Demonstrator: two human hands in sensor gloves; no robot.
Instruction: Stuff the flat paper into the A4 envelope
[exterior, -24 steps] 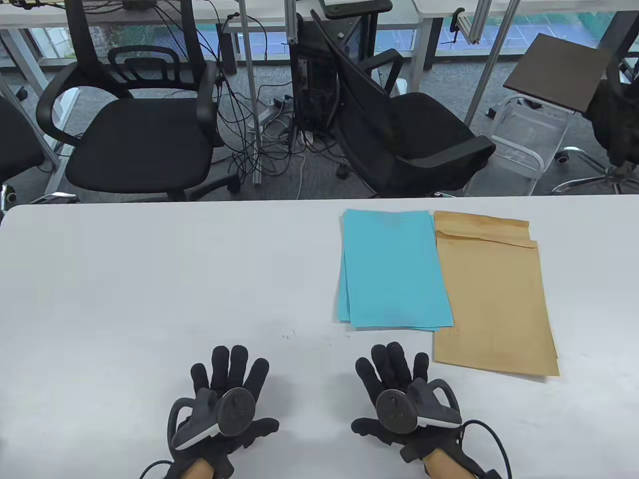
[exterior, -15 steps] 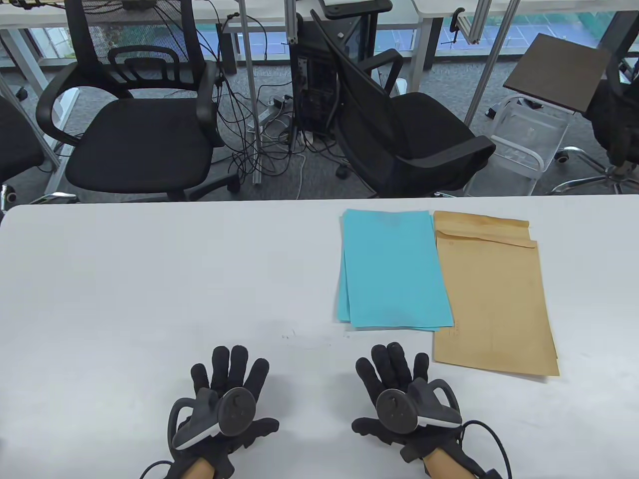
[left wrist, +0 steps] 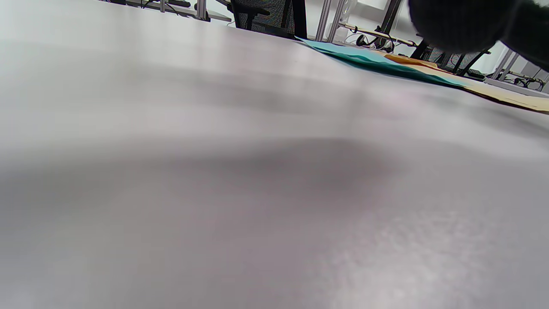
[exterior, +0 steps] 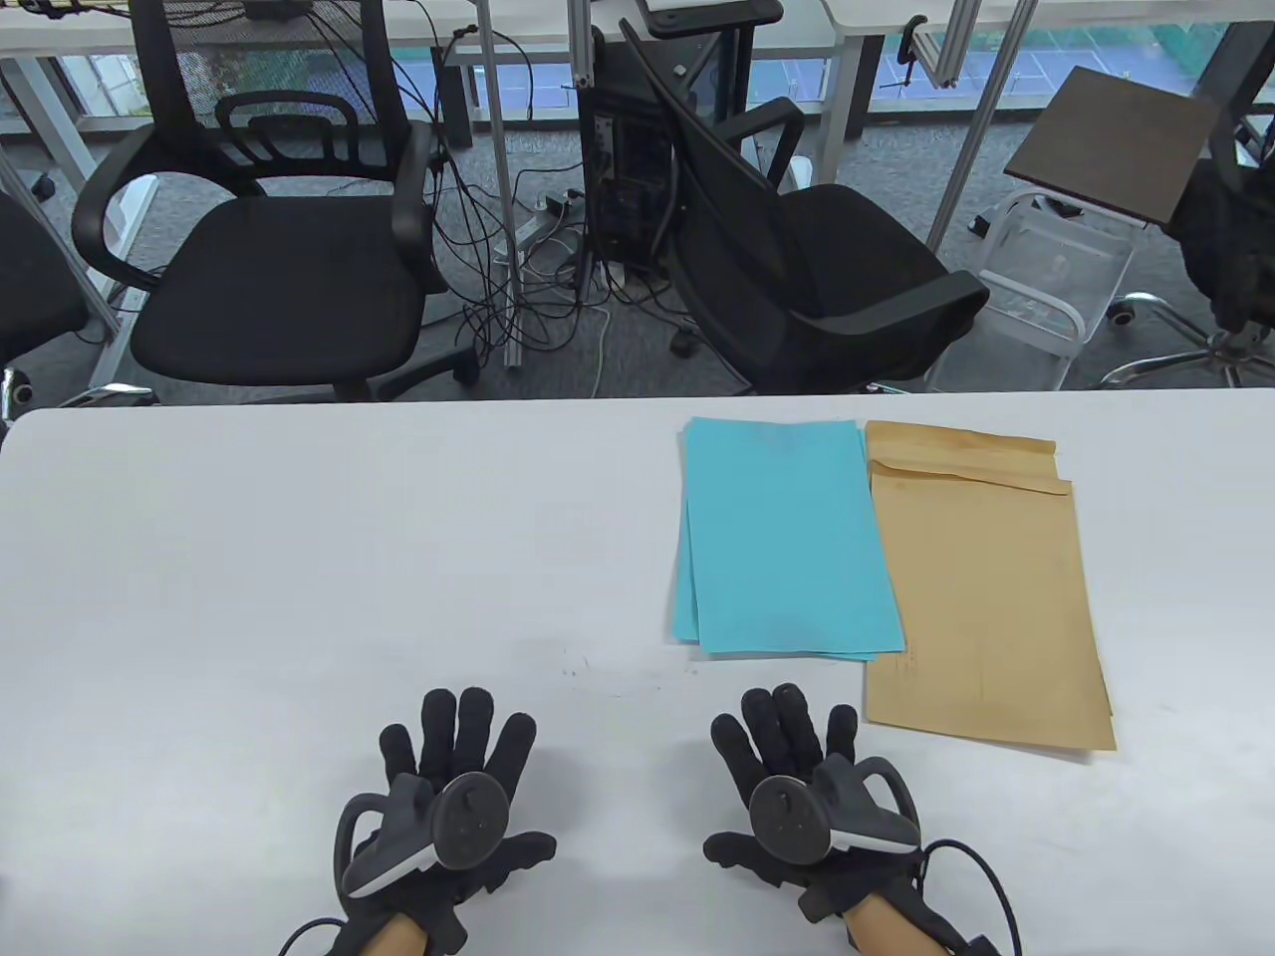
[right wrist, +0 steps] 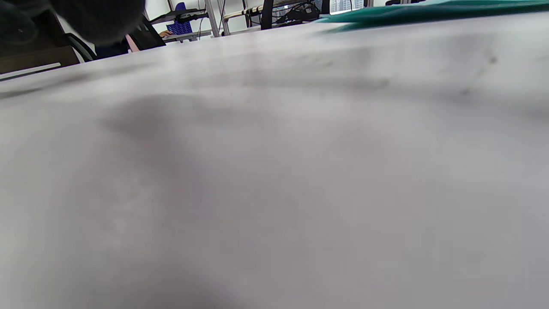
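Note:
A stack of light blue paper sheets point(exterior: 787, 538) lies flat on the white table point(exterior: 299, 578), right of centre. A brown A4 envelope point(exterior: 986, 607) lies to its right, partly under the paper's right edge, flap end at the far side. My left hand point(exterior: 453, 757) rests flat on the table near the front edge, fingers spread, holding nothing. My right hand point(exterior: 787, 742) rests flat too, just in front of the paper's near edge, empty. The left wrist view shows the paper point(left wrist: 369, 58) and envelope point(left wrist: 510, 96) edge-on. The right wrist view shows the paper's edge point(right wrist: 429, 10).
Two black office chairs point(exterior: 269, 259) point(exterior: 797, 249) stand beyond the table's far edge, with cables and a computer tower on the floor between them. A white wire rack point(exterior: 1036, 289) and a brown board point(exterior: 1116, 139) stand at the far right.

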